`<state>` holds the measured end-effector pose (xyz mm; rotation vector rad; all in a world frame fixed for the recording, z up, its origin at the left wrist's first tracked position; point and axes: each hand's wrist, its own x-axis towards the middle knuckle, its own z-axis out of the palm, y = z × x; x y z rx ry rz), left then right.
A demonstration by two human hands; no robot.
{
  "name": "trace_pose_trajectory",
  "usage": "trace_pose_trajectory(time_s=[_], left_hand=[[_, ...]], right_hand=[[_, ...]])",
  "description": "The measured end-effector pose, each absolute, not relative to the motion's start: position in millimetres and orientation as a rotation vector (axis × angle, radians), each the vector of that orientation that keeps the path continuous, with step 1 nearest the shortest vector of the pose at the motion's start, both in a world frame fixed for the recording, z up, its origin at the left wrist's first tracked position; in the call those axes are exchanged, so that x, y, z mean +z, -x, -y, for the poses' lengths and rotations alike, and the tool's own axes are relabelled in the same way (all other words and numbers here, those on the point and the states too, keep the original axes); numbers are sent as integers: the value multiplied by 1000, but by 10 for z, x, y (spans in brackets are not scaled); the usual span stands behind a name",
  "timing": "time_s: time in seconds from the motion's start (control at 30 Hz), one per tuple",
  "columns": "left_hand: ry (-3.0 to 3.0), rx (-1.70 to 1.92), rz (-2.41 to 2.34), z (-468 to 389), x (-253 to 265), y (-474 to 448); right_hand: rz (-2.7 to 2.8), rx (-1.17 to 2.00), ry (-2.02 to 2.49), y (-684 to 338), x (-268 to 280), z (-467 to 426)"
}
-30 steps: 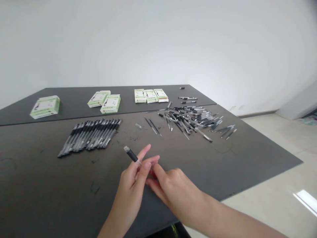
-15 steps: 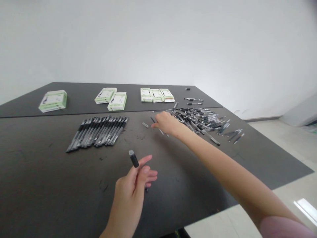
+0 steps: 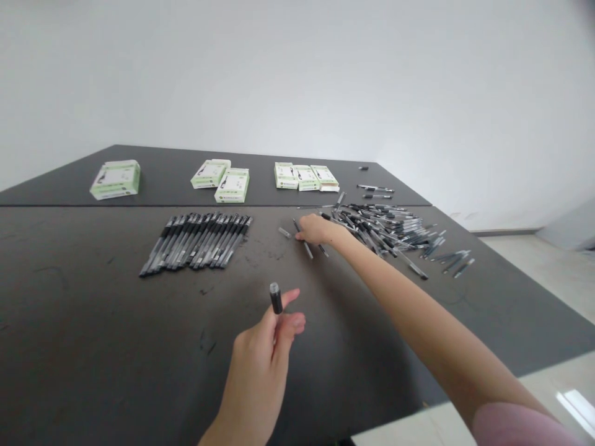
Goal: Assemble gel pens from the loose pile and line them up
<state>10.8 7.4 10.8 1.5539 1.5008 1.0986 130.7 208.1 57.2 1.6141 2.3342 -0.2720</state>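
A pen with a black grip and clear tip cap pokes up from my left hand, held between thumb and fingers; the rest of its barrel is hidden. My right hand reaches out over loose pen parts at the left end of a heap of pens. Its fingers are bent down towards the table, and what they hold, if anything, is hidden. A thin pen part shows beneath that hand, with a clear cap just left of it. Left of both hands lies a neat slanted row of pens.
Along the back of the dark table sit a green-and-white box, two overlapping boxes and three boxes side by side. A few pens lie at the back right. Thin refills are scattered right of the heap.
The view has shifted slightly, so the table things appear further right. The pen in my left hand stands more upright. My right hand stays over the loose parts by the heap.
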Motion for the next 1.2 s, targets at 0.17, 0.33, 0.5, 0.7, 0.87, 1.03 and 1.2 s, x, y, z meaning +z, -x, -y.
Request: trace_pose_trajectory(time_s=[0.17,0.33,0.5,0.7,0.87,1.03,1.2], left_hand=[[-1581,1055,-1517,-78,115,-99],[-1631,992,-1533,-110,113,-125],[-1766,961,-1532,-132,154,-229],[-2021,929,-1577,-133,193,-268],[-2197,920,-1604,-138,176,-264],[-2321,900,-1632,-132,188,-275],[-2363,894,-1648,-150,212,-277]], right_hand=[[-2466,-264,-1619,-1301,622,-2030],[-2807,-176,-1822,-1454,888,-1673],[-3543,-781,-2087,-1593,960,-923],[-3834,-955,-1969,-1622,804,-520],[-3695,-650,-2185,-1631,793,-612],[-3706,-646,-2029,-1624,764,-623],[-3698,-480,-1961,-1627,747,-609]])
